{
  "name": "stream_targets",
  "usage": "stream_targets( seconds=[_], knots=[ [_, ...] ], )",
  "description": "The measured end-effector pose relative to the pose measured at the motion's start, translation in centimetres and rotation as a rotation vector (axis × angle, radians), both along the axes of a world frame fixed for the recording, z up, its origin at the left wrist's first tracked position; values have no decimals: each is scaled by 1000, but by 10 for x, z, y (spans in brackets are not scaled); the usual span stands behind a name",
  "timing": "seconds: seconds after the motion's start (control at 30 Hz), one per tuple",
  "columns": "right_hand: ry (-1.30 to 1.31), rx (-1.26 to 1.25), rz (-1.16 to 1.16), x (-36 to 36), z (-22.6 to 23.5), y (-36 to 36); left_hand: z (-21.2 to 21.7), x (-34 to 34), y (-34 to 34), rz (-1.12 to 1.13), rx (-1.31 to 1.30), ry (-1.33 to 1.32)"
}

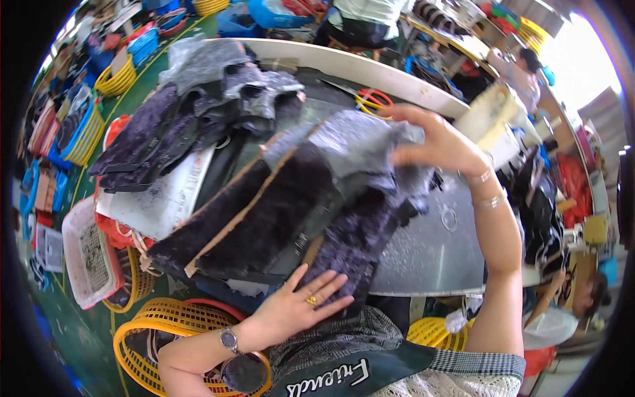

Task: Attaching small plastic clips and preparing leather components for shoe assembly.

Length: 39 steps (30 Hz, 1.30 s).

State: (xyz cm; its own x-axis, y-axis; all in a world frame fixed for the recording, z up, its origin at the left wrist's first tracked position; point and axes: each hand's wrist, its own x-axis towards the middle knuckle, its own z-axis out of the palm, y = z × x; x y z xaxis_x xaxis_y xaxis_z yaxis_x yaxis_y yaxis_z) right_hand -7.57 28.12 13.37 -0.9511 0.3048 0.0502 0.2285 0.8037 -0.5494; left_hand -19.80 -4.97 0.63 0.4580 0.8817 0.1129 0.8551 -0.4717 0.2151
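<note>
Dark purple plush pieces w/ shiny grey ends (291,208) lie across the smooth grey table (426,255), L hand (294,309) flat on them, fingers spread; R hand (440,141) curves at the far end, can't tell if gripping. IMO I'm partway: similar dark plush pile (192,109) sits at L, these pcs lie uneven, prob. unfinished.

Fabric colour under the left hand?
The fabric is dark purple, mottled; best in the head view.
</note>
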Motion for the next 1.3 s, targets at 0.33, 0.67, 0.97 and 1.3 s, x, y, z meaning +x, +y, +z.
stream_targets(
  seconds=[0.33, 0.67, 0.97, 1.3],
  knots=[
    [397, 661, -134, 96, -93, -59, 42, 9, -4, 510, 354, -811],
    [569, 985, -147, 227, 5, -203, 34, 85, -118, 120, 479, -259],
    [86, -366, -421, 299, -248, -336, -2, 104, -117, 141, -140, -423],
    [527, -1525, -489, 233, -194, -282, -38, 170, -12, 273, -52, -811]
  ],
)
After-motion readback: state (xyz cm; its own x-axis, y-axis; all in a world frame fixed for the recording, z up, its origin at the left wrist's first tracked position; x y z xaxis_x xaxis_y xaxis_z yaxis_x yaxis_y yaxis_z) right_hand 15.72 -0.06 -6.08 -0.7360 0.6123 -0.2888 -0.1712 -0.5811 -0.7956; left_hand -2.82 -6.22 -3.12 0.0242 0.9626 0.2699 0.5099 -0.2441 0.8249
